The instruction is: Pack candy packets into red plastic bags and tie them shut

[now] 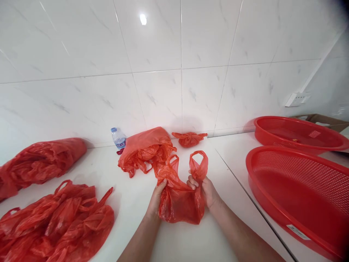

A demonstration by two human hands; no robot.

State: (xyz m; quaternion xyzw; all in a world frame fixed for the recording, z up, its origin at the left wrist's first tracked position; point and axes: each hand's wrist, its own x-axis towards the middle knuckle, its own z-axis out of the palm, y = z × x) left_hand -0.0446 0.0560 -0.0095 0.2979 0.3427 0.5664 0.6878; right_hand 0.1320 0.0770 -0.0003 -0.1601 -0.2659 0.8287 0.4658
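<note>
A red plastic bag with two loop handles standing up is spread between my hands above the white table. My left hand grips its left side, thumb on top near the base of the left handle. Around the base of the right handle, the fingers of my right hand are closed. Just behind it lies a larger red bag stuffed with crumpled red bags. A small knotted red bag sits by the wall.
Loose red bags are heaped at the left, with another full red bag behind them. A plastic bottle stands near the wall. Two red baskets and a cardboard box are at the right, below a wall socket.
</note>
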